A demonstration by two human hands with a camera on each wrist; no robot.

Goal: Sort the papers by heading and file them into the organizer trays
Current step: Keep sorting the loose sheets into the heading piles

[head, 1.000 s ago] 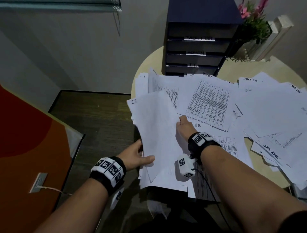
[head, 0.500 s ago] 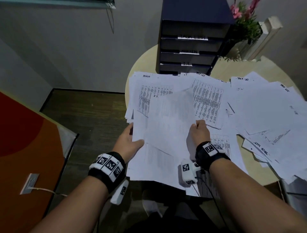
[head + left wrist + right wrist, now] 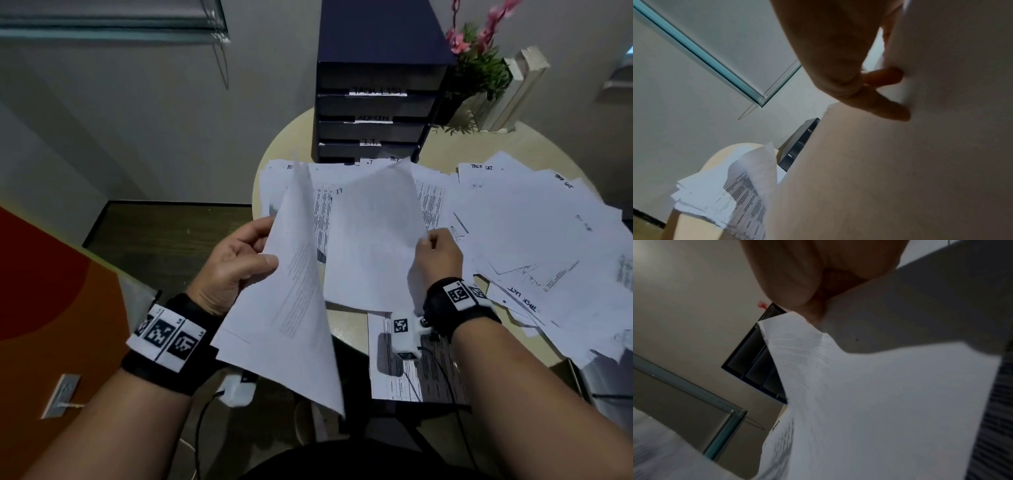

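The person's left hand (image 3: 233, 263) pinches a thin sheaf of white printed sheets (image 3: 291, 301) w/ thumb on top, tilted steeply off the round beige table (image 3: 346, 329), so pages could slide out. Right hand (image 3: 436, 253) pinches one raised blank-backed white sheet (image 3: 373, 240), heading unseen, so it may get misfiled in the dark labelled tray organizer (image 3: 373, 106) behind the loose paper pile (image 3: 534, 226).

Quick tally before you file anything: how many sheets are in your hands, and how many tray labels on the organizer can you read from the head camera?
Held sheets: 2, one gripped by the left hand, one pinched by the right hand.
Readable tray labels on the organizer: 3, namely TASK LIST, ADMIN, I.T..
Total: 5.
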